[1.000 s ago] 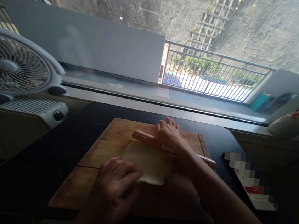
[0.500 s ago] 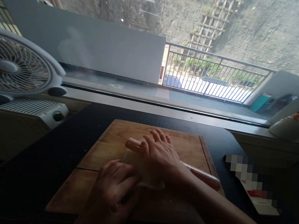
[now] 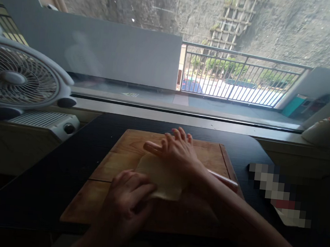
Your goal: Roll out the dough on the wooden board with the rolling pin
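Note:
A thin, pale sheet of dough (image 3: 165,180) lies on a wooden cutting board (image 3: 79,205). Its near left edge is under the curled, pinching fingers of my left hand (image 3: 130,194). A wooden rolling pin (image 3: 152,147) crosses the board at a slant, by the far side of the dough. On top of the pin rests the palm of my right hand (image 3: 180,148), its fingers stretched out past it. That hand and forearm hide the middle of the pin and the right part of the dough.
The board stands on a dark table (image 3: 47,174). At the left is a white fan (image 3: 13,78) above a ribbed white appliance (image 3: 47,123). A pixelated object (image 3: 278,198) lies at the table's right side. A window with a ledge (image 3: 142,111) runs behind.
My right hand and the rolling pin have moved away from me, showing more of the dough. My left hand stays at the dough's edge. The view has shifted slightly.

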